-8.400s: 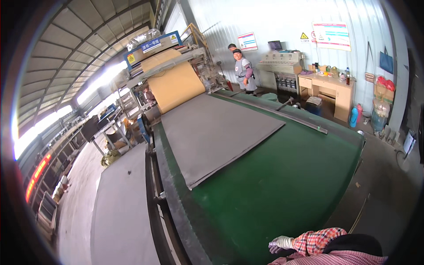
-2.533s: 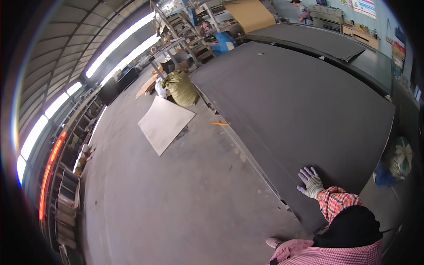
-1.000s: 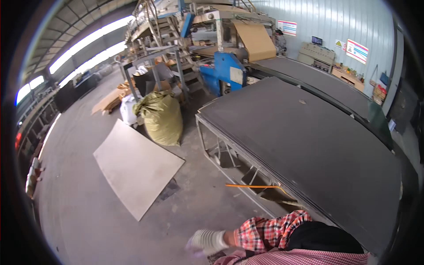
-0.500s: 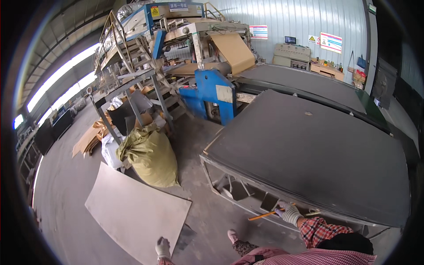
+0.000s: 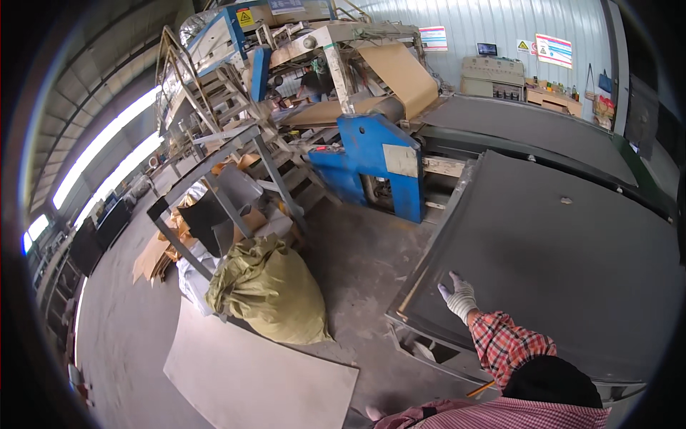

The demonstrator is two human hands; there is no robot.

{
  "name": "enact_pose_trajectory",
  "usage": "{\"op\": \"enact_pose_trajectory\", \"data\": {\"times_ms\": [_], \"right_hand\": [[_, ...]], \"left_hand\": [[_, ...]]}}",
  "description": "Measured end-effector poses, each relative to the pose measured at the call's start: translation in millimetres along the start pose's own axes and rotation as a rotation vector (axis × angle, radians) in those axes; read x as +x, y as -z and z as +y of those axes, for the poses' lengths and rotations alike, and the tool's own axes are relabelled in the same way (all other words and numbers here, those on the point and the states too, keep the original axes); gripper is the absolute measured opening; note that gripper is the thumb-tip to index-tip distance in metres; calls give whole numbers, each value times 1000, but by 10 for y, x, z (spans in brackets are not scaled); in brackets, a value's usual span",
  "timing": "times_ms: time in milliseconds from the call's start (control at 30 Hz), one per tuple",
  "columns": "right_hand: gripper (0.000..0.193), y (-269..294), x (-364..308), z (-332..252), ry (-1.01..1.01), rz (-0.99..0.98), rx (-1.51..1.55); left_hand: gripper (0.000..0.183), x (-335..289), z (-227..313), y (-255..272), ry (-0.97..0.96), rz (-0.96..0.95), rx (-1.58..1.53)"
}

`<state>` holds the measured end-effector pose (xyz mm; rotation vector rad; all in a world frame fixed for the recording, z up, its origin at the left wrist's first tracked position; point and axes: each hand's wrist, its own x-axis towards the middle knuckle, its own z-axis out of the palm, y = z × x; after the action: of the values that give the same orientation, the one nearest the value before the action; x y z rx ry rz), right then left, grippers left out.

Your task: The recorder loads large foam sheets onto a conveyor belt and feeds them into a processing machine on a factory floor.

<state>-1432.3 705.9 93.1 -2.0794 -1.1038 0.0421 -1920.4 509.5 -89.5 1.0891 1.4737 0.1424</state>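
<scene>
My right hand (image 5: 459, 297), in a white knitted glove with greyish fingertips, is over the near left corner of a large dark grey sheet (image 5: 564, 264). Its fingers are stretched out and apart, with nothing seen in them. Whether it presses on the sheet or hovers just above, I cannot tell. The sheet covers a low metal-framed table (image 5: 436, 363). Below its near edge, part of a thin orange stick (image 5: 480, 389) shows beside my right sleeve; the rest is hidden. My left hand is out of view.
A full olive woven sack (image 5: 279, 293) stands left of the table, beside a pale flat board (image 5: 257, 372) on the floor. Behind are a metal stand (image 5: 221, 204), a blue machine frame (image 5: 382, 164), a brown paper web (image 5: 400, 75) and stairs. Another dark-topped table (image 5: 529, 129) lies farther back.
My right hand has risen from the table's near edge, by the orange stick, to over the sheet's corner, its fingers now spread. My left hand has left the view, which has shifted.
</scene>
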Motion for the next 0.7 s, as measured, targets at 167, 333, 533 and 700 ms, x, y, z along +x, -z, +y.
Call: {"op": "enact_pose_trajectory", "data": {"times_ms": [167,333,533,700], "right_hand": [[64,-669,552,-75,-168,13,-160],[61,-1059,554,191,-491,138,-354],[65,-1136,425,207,-316,186,-556],[54,-1033,444,-51,-363,201,-622]], "left_hand": [[20,833,448,842,41,-10,86],[17,2076,1108,2020,-10,-32,213],[14,4269,2891,3991,-246,112,-255],[13,4440,5252,3336,-437,113,-736]]}}
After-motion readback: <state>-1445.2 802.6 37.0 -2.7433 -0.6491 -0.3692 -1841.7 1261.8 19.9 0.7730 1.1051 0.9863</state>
